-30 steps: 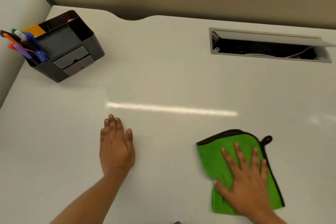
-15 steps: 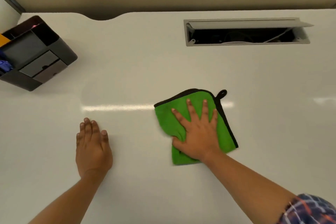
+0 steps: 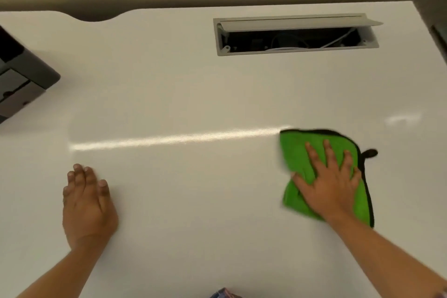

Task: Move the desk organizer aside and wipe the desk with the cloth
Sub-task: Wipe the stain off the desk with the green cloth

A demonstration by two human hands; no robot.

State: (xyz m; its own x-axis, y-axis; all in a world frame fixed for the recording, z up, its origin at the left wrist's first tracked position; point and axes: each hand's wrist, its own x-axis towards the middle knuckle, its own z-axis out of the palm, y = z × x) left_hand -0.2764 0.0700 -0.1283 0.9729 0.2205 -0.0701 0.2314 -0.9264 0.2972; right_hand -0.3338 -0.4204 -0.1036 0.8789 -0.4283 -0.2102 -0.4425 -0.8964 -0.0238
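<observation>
A green cloth point(image 3: 298, 152) with a black hem and hanging loop lies flat on the white desk point(image 3: 183, 94) at the right. My right hand point(image 3: 331, 184) presses down on it with fingers spread. My left hand point(image 3: 85, 203) rests palm-down on the bare desk at the lower left, fingers together, holding nothing. The dark desk organizer point(image 3: 21, 80) stands at the far left edge, mostly cut off by the frame.
An open grey cable hatch point(image 3: 292, 52) with wires inside is set into the desk at the back right. A beige partition wall runs along the desk's far edge. A dark edge shows at the far right.
My right hand has slid the cloth to the right across the desk. The view has shifted right, so the organizer sits further out of frame. My left hand stays flat.
</observation>
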